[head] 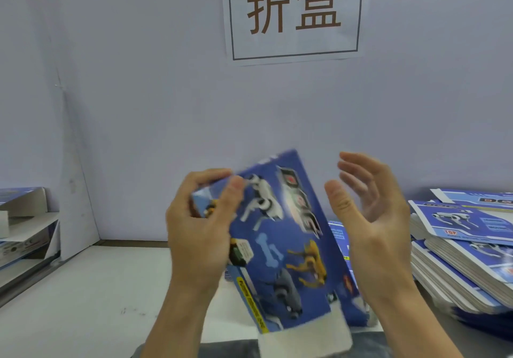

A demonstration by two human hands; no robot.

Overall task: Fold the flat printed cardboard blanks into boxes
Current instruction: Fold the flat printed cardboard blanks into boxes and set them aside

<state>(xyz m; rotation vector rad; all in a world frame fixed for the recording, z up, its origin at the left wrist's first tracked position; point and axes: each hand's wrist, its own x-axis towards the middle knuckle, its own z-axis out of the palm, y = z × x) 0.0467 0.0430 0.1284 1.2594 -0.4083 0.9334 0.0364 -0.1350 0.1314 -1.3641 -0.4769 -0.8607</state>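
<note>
The scene is evenly, softly lit; the printed blank [280,235] is motion-blurred, and edges are bowed by wide-angle distortion.

A white paper sign [294,14] with two large brown Chinese characters inside a dark frame is stuck to the pale lavender wall [138,94]. Below it lies a white tabletop [91,296], marked with a few small dark smudges.
</note>
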